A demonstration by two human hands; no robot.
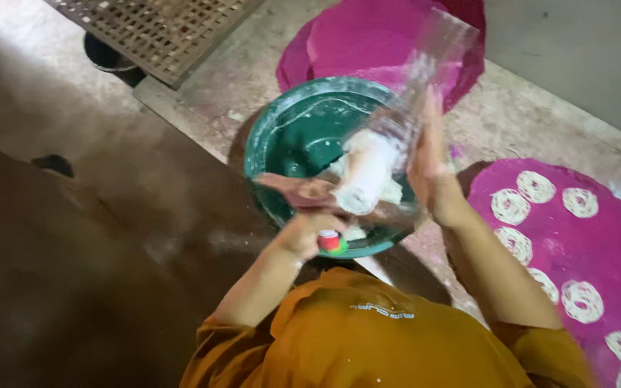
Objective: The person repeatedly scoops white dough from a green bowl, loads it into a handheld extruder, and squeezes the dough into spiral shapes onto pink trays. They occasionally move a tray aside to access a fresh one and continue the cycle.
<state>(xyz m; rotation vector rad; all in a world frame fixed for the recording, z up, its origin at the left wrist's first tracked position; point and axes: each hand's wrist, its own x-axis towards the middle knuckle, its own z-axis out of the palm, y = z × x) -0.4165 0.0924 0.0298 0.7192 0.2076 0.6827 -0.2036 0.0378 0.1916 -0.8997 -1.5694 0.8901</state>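
Observation:
A clear plastic bag (404, 108) with a lump of white dough (364, 176) in its lower part is held slanted over a green basin (289, 136). My left hand (305, 233) grips the bag's lower end, where a small red and green nozzle (330, 241) sticks out. My right hand (429, 162) holds the bag's side higher up, fingers pointing upward. White smears coat the inside of the basin and the bag. The bag's empty top end is blurred.
A round pink mat (591, 251) at the right carries several white coiled spirals (509, 206). Another pink mat (368, 36) lies behind the basin. A woven lattice panel (152, 29) rests over a dark bucket (106, 57) at the top left. The floor is bare concrete.

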